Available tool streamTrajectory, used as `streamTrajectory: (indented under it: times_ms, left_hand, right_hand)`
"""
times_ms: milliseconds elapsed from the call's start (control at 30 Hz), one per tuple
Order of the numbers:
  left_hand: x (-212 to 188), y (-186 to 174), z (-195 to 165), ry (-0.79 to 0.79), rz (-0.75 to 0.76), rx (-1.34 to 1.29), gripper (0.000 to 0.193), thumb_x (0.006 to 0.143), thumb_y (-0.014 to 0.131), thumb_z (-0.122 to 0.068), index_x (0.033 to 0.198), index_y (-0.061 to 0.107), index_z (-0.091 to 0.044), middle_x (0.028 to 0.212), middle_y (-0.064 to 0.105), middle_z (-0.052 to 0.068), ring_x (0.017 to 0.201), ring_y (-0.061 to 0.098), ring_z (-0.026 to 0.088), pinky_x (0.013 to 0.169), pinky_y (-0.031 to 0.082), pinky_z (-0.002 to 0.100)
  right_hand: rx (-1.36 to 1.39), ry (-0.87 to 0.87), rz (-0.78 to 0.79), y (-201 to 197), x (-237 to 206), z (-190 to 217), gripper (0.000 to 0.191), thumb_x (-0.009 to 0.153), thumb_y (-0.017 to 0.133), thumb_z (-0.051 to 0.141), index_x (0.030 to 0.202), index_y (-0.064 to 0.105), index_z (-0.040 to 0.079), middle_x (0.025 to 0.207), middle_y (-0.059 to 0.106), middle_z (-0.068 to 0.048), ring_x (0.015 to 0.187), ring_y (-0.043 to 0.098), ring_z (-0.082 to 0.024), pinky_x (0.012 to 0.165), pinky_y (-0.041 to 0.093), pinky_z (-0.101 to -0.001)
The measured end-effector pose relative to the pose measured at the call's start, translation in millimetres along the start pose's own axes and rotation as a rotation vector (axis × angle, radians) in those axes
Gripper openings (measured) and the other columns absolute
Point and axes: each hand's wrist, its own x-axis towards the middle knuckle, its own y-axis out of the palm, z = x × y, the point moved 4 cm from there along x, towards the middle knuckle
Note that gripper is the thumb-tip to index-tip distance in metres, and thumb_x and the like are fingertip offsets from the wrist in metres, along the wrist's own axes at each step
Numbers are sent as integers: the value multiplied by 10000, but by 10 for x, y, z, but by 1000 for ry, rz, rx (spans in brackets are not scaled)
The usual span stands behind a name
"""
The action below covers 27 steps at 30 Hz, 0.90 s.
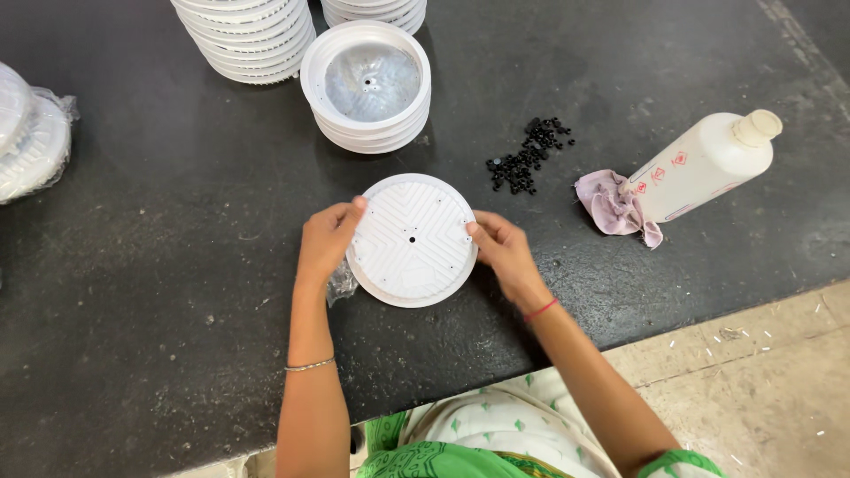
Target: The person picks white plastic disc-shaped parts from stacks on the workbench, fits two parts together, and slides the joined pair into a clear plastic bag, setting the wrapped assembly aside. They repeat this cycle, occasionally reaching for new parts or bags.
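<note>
The dark worktop [159,292] spreads under everything. On it, beyond the fingers, stand stacks of white round housings: one tall stack [246,40] up and to the left, another [375,12] behind, and the nearest stack [366,88], its top piece showing a silvery bowl, just past the fingertips. Well off to the right of the right hand lies a white plastic bottle [704,164] on its side, its base touching a crumpled pink cloth [611,205]. A white ribbed disc [412,240] sits between the two hands, flat side up. The left hand [326,243] grips its left rim, fingers curled over the edge with the thumb on top; the right hand [503,250] pinches the right rim, thumb tip on the face. Both hands are closed on the disc. A scatter of small black screws [529,158] lies just beyond the right fingers.
</note>
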Motion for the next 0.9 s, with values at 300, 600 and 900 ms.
streamTrajectory:
  times_ms: [300, 600, 900]
  left_hand:
    - [-4, 33, -96, -101, -84, 265, 594, 905, 646, -590, 924, 749, -6, 792, 739, 141, 740, 701, 243, 710, 521, 370]
    - [13, 2, -43, -2, -96, 270, 566, 908, 634, -578, 941, 746, -23, 808, 737, 159, 764, 718, 303, 707, 529, 395]
    - [15, -31, -26, -42, -82, 287, 560, 911, 605, -585, 900, 751, -44, 754, 739, 145, 724, 731, 306, 669, 538, 406]
  right_hand:
    - [-1029, -604, -345, -411, 479, 627, 161, 925, 734, 103, 1078, 750, 59, 949, 694, -121, 788, 695, -291, 718, 539, -385]
    - [-1286, -753, -176, -262, 639, 654, 91, 950, 690, 47, 1012, 750, 75, 974, 684, -116, 874, 681, -352, 733, 524, -439]
    - [-930, -701, 58, 712, 26, 553, 99, 948, 702, 38, 1048, 700, 33, 949, 688, -112, 766, 698, -244, 686, 548, -325]
